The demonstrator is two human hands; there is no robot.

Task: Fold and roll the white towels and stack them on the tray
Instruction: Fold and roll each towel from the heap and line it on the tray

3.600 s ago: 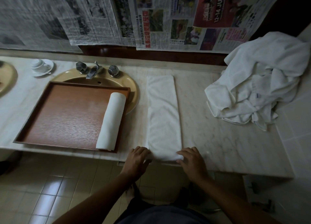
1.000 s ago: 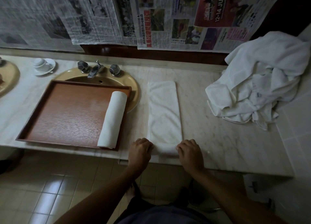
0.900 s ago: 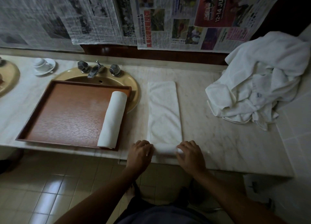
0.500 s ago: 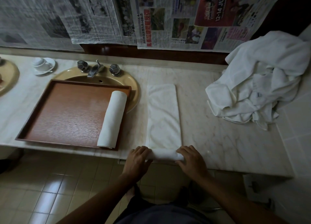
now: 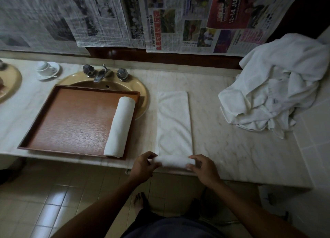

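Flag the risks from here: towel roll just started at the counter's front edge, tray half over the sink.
1. The left hand and right hand work the started roll right at the counter's front edge; it could slip off onto the floor.
2. Uneven pressure could skew the roll across the folded towel.
3. The tray partly overhangs the sink; loading might tip it.
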